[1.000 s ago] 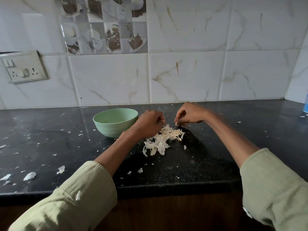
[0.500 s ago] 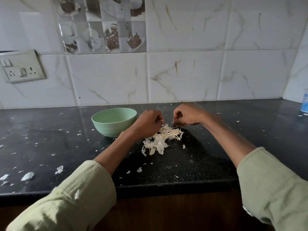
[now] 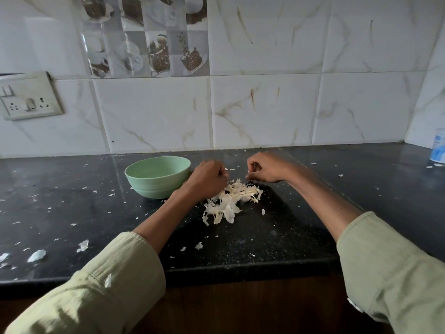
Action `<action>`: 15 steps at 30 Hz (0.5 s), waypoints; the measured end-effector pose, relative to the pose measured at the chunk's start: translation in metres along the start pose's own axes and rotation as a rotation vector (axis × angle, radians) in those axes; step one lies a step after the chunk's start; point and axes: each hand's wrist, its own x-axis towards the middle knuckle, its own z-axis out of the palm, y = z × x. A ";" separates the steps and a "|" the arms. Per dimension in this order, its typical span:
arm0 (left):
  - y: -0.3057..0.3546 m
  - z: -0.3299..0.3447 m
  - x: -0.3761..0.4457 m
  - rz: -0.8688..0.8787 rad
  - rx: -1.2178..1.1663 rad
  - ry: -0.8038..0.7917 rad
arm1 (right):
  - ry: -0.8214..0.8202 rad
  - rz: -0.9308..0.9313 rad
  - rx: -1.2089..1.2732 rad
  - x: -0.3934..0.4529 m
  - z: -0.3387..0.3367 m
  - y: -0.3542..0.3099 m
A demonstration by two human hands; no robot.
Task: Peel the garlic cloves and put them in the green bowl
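Head view: peeling over skins pile point(image 3: 230, 201)
Left hand point(image 3: 208, 180): curled, contents hidden
Right hand point(image 3: 265, 167): pinching a skin flake
Green bowl point(image 3: 157, 177): beside left hand, within easy reach

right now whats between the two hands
In the head view, the left hand and right hand sit apart; dark countertop and the peel pile's far edge lie between.

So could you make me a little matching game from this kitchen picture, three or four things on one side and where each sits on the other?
Things:
1. green bowl
2. pile of garlic skins
3. switch and socket plate
4. white and blue container

Places:
A. on the wall tiles, far left
B. far right end of the counter
C. just left of the left hand
D. on the counter below both hands

Pairs: 1-C, 2-D, 3-A, 4-B
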 end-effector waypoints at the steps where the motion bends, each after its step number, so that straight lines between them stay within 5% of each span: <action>1: 0.000 0.000 0.000 0.000 -0.003 0.000 | 0.000 -0.009 -0.002 -0.001 -0.001 -0.001; 5: 0.003 0.001 0.001 0.013 -0.020 -0.012 | 0.095 -0.050 0.012 -0.003 -0.004 -0.005; 12: 0.003 0.002 0.003 0.033 -0.035 0.022 | 0.653 -0.159 0.033 -0.001 -0.023 -0.013; 13: 0.002 0.002 0.004 0.035 -0.035 0.023 | 0.651 -0.152 0.027 0.001 -0.022 -0.011; 15: 0.003 0.002 0.004 0.043 -0.032 0.027 | 0.335 -0.075 -0.060 0.003 -0.009 -0.010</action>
